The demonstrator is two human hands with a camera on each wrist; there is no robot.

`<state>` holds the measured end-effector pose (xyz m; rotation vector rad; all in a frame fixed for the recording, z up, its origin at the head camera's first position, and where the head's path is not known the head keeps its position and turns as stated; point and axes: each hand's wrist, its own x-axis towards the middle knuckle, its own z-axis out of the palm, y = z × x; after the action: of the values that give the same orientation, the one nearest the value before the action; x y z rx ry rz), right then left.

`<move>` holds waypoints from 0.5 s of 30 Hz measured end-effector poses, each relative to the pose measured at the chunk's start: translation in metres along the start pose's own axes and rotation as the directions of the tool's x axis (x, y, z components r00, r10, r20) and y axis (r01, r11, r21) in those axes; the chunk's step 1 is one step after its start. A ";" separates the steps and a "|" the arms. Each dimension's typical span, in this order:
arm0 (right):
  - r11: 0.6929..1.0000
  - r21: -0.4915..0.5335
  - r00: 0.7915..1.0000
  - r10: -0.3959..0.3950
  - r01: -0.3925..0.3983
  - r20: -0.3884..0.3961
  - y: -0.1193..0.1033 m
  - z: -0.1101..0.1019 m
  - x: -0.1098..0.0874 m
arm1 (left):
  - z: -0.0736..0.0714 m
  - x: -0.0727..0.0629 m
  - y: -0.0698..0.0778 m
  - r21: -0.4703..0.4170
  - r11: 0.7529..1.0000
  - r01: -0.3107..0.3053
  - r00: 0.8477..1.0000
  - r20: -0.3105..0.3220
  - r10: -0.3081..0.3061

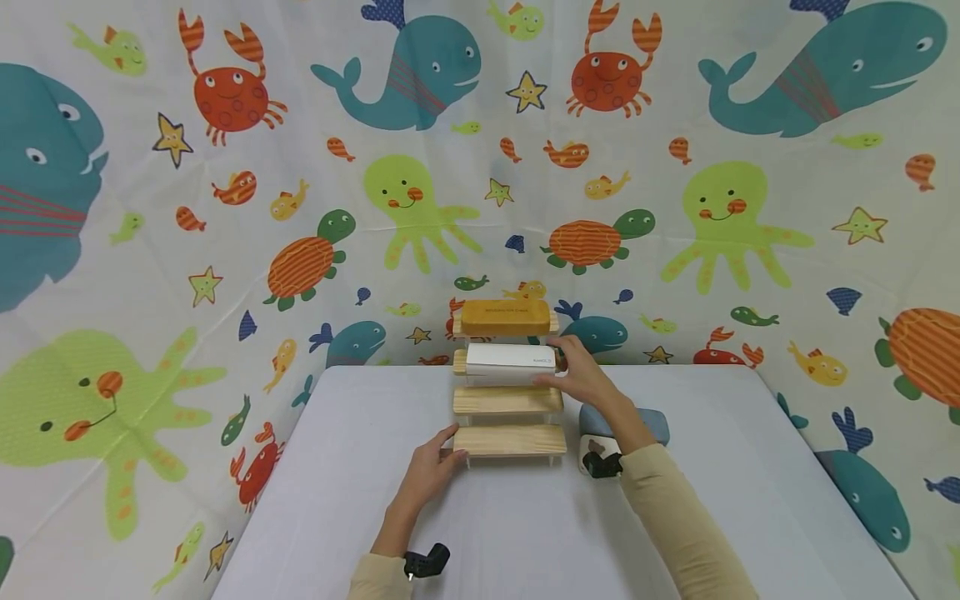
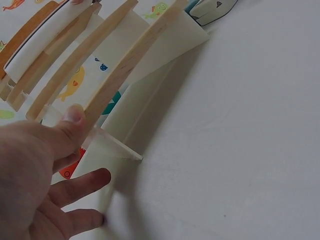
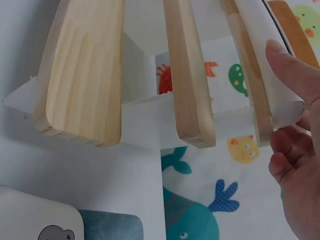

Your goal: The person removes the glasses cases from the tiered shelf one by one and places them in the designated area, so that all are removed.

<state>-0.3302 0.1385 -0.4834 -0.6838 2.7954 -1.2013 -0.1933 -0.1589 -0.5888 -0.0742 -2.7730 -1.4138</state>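
A tiered wooden display stand (image 1: 510,442) rises in steps at the middle of the table. My left hand (image 1: 433,468) holds the left end of its lowest board, the thumb (image 2: 75,114) on the wood and the other fingers spread below. A white glasses case (image 1: 510,357) with small lettering lies lengthwise on the third board up. At that case's right end is my right hand (image 1: 585,375), gripping it with the thumb (image 3: 280,55) on its near side and fingers behind. On the top board rests a mustard-yellow case (image 1: 506,317). The two lower boards are bare.
Right of the stand, a blue case (image 1: 651,423) lies on the white table (image 1: 337,500), partly behind my right forearm. In front of it is a white case with a cartoon print (image 3: 40,215). A sea-animal curtain (image 1: 480,225) hangs close behind the stand.
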 end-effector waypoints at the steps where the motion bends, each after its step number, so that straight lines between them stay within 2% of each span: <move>1: 1.000 0.002 1.000 0.003 -0.003 0.000 -0.001 0.000 0.000 | 0.000 0.000 0.000 0.000 1.000 0.000 1.000 0.000 0.000; 15: 0.997 0.027 0.998 0.067 -0.067 -0.016 -0.004 0.003 0.002 | -0.002 -0.001 0.003 -0.003 1.000 -0.017 1.000 -0.001 0.017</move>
<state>-0.3301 0.1330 -0.4821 -0.5759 2.7858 -1.2357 -0.1918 -0.1585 -0.5853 -0.0977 -2.7629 -1.4132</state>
